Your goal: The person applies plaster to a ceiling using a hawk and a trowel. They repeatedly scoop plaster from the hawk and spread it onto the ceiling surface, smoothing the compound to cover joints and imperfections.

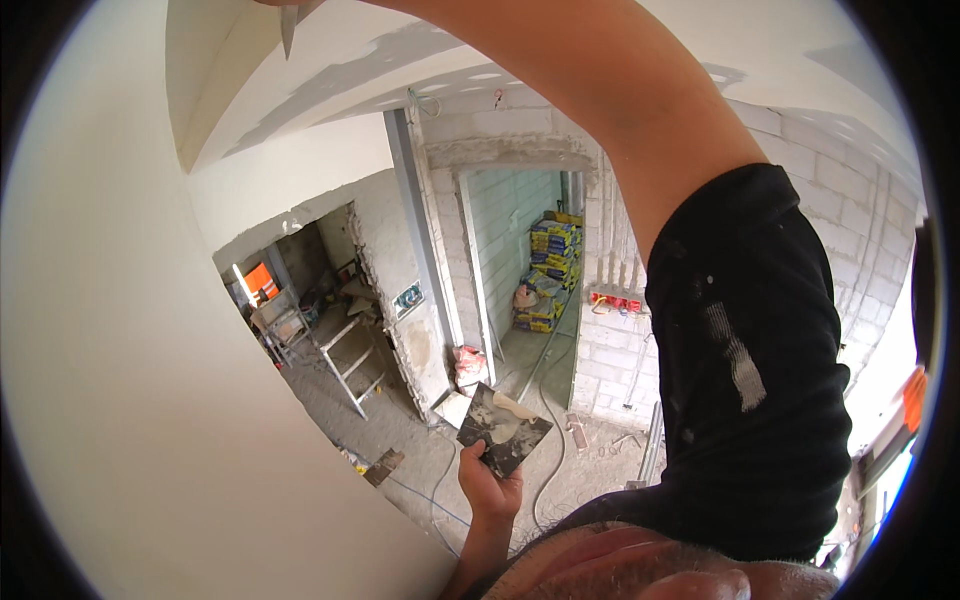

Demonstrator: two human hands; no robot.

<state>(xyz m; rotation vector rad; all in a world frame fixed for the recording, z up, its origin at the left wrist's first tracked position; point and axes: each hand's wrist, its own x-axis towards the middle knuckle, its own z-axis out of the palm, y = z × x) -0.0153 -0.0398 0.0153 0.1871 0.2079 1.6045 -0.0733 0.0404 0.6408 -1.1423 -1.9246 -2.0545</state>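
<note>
My left hand grips a dark, square board by its near edge, thumb on top. Pale putty lies spread on the board, thickest along its far side. My right arm reaches up and across to the upper left. Only a sliver of my right hand shows at the top edge, closed on a tool whose thin metal blade points down; it looks like a putty knife. The blade is close to the corner where the smooth pale wall meets the ceiling.
A white ladder leans by a rough opening at left. Stacked yellow-and-blue bags fill part of a doorway. A hose snakes over the dusty floor, near a white-and-red sack. Red electrical boxes sit in the block wall.
</note>
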